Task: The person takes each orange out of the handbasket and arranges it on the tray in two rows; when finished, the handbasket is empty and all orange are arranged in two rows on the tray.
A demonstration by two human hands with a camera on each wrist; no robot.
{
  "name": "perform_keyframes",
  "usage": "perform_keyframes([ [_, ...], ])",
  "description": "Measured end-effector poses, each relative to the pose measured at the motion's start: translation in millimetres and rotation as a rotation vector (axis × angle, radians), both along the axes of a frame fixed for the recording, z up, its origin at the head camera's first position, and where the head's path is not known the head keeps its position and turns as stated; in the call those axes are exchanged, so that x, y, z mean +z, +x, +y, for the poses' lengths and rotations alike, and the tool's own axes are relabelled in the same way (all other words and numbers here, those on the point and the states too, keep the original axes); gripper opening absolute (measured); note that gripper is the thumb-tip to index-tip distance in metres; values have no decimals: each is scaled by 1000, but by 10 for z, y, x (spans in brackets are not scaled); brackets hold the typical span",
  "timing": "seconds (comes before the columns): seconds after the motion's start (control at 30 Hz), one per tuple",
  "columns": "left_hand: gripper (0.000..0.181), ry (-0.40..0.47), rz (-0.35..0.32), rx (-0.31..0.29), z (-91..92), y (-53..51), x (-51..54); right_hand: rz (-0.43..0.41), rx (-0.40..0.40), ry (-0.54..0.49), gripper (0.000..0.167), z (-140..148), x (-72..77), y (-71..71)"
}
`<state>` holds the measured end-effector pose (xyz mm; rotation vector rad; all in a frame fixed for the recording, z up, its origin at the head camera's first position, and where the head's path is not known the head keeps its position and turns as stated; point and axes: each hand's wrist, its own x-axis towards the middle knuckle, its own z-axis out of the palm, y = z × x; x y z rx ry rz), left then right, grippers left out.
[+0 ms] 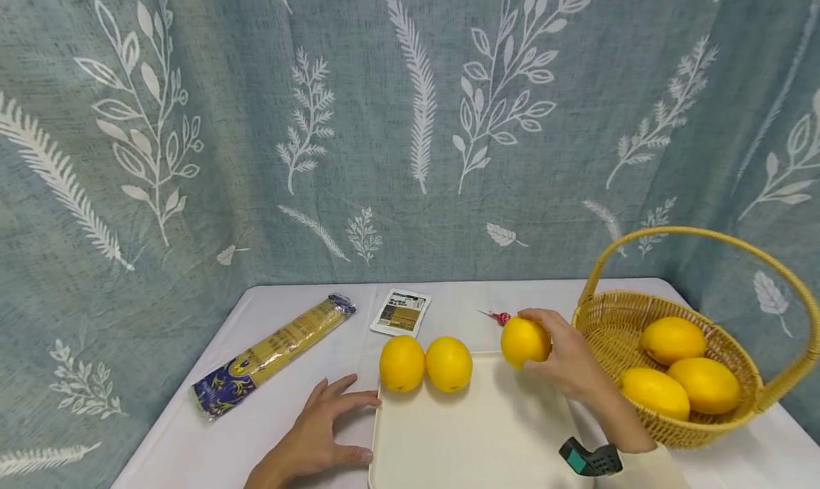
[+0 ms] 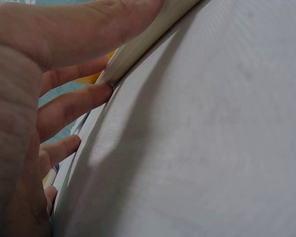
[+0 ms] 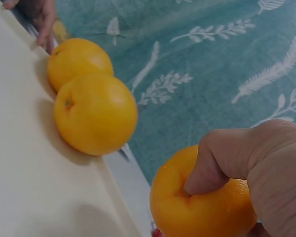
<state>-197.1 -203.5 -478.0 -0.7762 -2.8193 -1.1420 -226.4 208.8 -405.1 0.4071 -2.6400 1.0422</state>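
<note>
My right hand (image 1: pixel 565 354) grips an orange (image 1: pixel 525 342) above the back right part of the cream tray (image 1: pixel 474 439); in the right wrist view the thumb presses by the stem end of that orange (image 3: pixel 202 197). Two more oranges (image 1: pixel 402 363) (image 1: pixel 449 364) sit side by side at the tray's back left corner. My left hand (image 1: pixel 320 428) rests beside the tray, its fingers spread and thumb and fingertips at the left edge. In the left wrist view, fingertips of the left hand (image 2: pixel 64 108) touch the tray's rim (image 2: pixel 126 57).
At the right stands a wicker basket (image 1: pixel 615 318) with three yellow fruits (image 1: pixel 705 385). A noodle packet (image 1: pixel 275 354) lies at the left, a flat sachet (image 1: pixel 401 312) behind the tray. A small red-wrapped item (image 1: pixel 502 318) lies near the held orange. A patterned curtain (image 1: pixel 410 119) hangs behind.
</note>
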Motion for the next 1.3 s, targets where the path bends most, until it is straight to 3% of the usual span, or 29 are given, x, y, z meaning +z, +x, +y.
perform_keyframes([
  [0.27,63,-18,22,-10,1,-8,-3,-38,22,-8,71,-79,-163,5],
  [0.8,65,-23,-27,-6,18,8,36,-203,72,-92,78,-168,-354,-58],
  [1.1,65,-25,-14,-6,23,3,33,-147,155,-172,83,-197,-391,-57],
  [1.3,65,-24,-22,-1,21,17,36,-145,149,-150,83,-197,-366,-32],
])
